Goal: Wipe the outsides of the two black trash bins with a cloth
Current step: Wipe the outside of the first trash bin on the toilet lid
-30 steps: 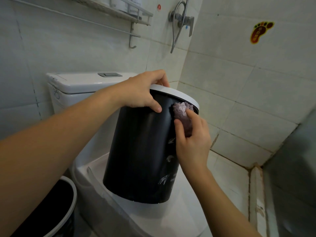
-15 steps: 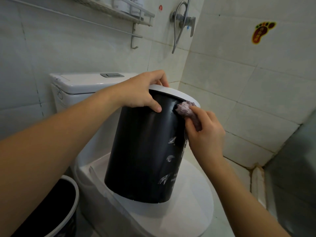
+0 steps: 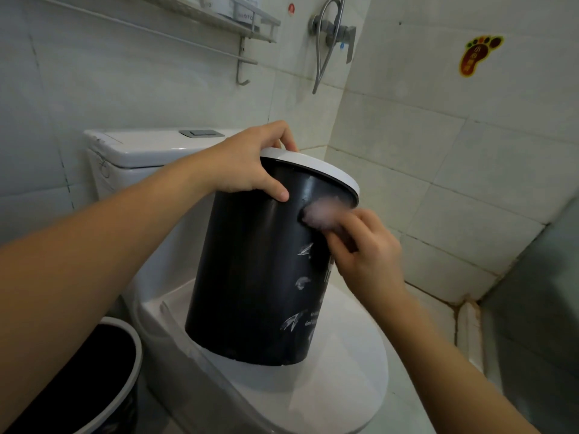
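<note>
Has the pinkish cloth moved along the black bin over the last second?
Yes. The pinkish cloth has moved up toward the black bin's white rim, while the bin stays put.

white toilet (image 3: 329,386), shower valve (image 3: 336,29)

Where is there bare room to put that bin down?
Bare patches: the toilet lid in front of the bin, and the tank top left of the flush button. Crowded: the floor at left, filled by the second bin.
</note>
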### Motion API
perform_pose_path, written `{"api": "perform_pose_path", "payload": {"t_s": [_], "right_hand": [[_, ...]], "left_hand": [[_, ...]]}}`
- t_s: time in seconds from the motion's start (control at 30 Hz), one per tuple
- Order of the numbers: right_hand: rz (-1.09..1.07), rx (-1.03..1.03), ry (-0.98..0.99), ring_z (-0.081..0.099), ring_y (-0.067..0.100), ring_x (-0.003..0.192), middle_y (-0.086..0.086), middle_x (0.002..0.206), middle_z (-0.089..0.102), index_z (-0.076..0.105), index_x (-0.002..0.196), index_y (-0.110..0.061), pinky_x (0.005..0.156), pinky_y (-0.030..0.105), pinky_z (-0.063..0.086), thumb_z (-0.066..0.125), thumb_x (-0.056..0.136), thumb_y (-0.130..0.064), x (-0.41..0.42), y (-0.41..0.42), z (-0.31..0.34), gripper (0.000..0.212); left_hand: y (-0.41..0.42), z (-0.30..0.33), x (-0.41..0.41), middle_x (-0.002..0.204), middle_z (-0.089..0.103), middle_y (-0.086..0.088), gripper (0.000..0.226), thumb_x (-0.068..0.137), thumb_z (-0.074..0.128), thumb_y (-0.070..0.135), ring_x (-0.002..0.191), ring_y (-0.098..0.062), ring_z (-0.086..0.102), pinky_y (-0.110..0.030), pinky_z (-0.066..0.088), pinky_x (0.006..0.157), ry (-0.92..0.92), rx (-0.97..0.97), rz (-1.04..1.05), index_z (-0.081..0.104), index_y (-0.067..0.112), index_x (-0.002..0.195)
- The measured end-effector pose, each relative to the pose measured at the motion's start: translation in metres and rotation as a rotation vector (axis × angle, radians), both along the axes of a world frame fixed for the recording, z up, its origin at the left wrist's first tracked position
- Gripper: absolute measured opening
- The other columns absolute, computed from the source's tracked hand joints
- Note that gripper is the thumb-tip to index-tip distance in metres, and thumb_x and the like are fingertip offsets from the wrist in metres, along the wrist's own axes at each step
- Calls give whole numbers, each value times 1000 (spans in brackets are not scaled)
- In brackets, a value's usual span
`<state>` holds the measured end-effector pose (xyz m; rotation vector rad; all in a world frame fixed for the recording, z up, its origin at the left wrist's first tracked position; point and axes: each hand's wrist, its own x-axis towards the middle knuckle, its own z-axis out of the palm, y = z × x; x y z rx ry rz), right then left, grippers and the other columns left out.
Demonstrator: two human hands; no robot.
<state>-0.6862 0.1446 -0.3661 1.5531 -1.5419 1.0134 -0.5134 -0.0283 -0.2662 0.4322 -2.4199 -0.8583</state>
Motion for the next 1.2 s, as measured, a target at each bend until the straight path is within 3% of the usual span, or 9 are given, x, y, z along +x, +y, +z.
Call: {"api": "perform_pose_path", "payload": {"t_s": [0.17, 0.4, 0.57, 0.77, 0.9, 1.07, 1.2], "right_hand": [[-35, -50, -94, 60, 23, 71, 7, 93, 65, 71, 115, -13, 60, 32, 50, 70, 90, -20, -2, -10, 14, 26], [29, 31, 60, 62, 25, 75, 9, 96, 64, 72, 113, -9, 59, 39, 54, 68, 90, -20, 5, 1, -10, 26], [-44, -24, -50, 60, 23, 72, 7, 94, 65, 72, 114, -12, 59, 35, 52, 70, 90, -19, 1, -8, 6, 25], [-71, 6, -105, 59, 19, 80, 4, 101, 64, 68, 121, -16, 66, 24, 43, 70, 85, -25, 5, -11, 7, 38], [-51, 65, -98, 58, 17, 91, 4, 110, 62, 61, 132, -17, 71, 23, 40, 62, 90, -27, 4, -7, -4, 44], [-77, 44, -149, 57, 17, 82, 4, 101, 62, 60, 131, -18, 66, 26, 43, 58, 94, -28, 9, -10, -10, 39], [-46, 30, -129, 55, 15, 74, 2, 95, 61, 63, 127, -18, 59, 29, 48, 57, 93, -26, 12, -10, -12, 36]], "left_hand": [[1, 2, -3, 96, 62, 7, 58, 64, 90, 10, 84, -14, 63, -32, 53, 71, -18, -16, -9, 55, 33, 105], [-5, -3, -3, 115, 67, 13, 62, 61, 89, 23, 108, -13, 62, -40, 51, 99, -20, -24, -1, 63, 50, 111], [-4, -1, -2, 109, 68, 10, 59, 61, 90, 20, 103, -15, 64, -42, 53, 95, -25, -12, -6, 64, 48, 105], [0, -2, -5, 111, 66, 12, 65, 46, 85, 47, 105, -15, 63, -45, 52, 94, -40, -56, 41, 60, 51, 106], [-2, -1, -6, 110, 65, 12, 60, 61, 93, 27, 106, -15, 61, -39, 51, 93, -39, -104, 37, 61, 46, 108], [0, 0, -11, 117, 57, 10, 62, 61, 91, 33, 117, -18, 48, -46, 41, 104, -66, -216, 67, 59, 48, 112], [1, 1, -13, 114, 62, 11, 63, 52, 82, 43, 109, -18, 59, -47, 48, 97, -102, -198, 68, 57, 48, 109]]}}
